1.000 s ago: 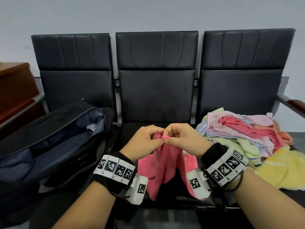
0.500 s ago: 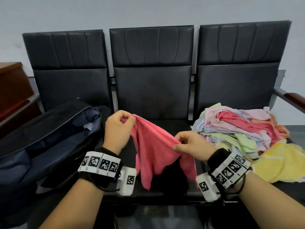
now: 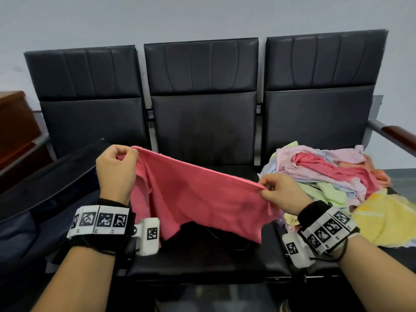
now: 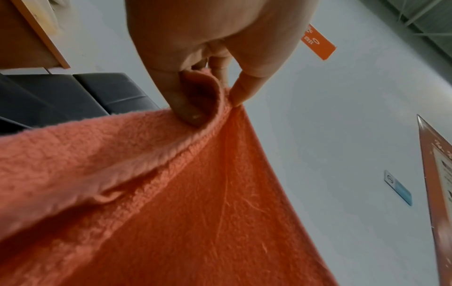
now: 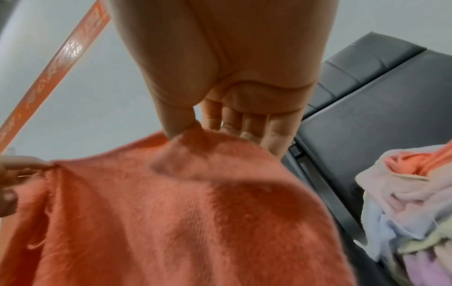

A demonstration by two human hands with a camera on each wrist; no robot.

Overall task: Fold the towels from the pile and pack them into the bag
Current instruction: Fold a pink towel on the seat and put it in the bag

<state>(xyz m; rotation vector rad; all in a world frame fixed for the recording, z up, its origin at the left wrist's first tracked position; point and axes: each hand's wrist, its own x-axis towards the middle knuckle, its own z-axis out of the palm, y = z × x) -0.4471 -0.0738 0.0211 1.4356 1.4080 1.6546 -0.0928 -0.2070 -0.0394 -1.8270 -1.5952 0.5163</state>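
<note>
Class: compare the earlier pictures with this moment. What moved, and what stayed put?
The left hand and right hand drew apart, spreading the pink towel wide; each keeps its grip. The towel pile and bag stayed put.

Both forearms reach forward, a marker band on each wrist. The left hand [image 3: 116, 171], raised higher, pinches a corner of the towel [image 3: 198, 199] between thumb and curled fingers. The right hand [image 3: 281, 193], lower, pinches the towel's opposite corner, knuckles up.
</note>
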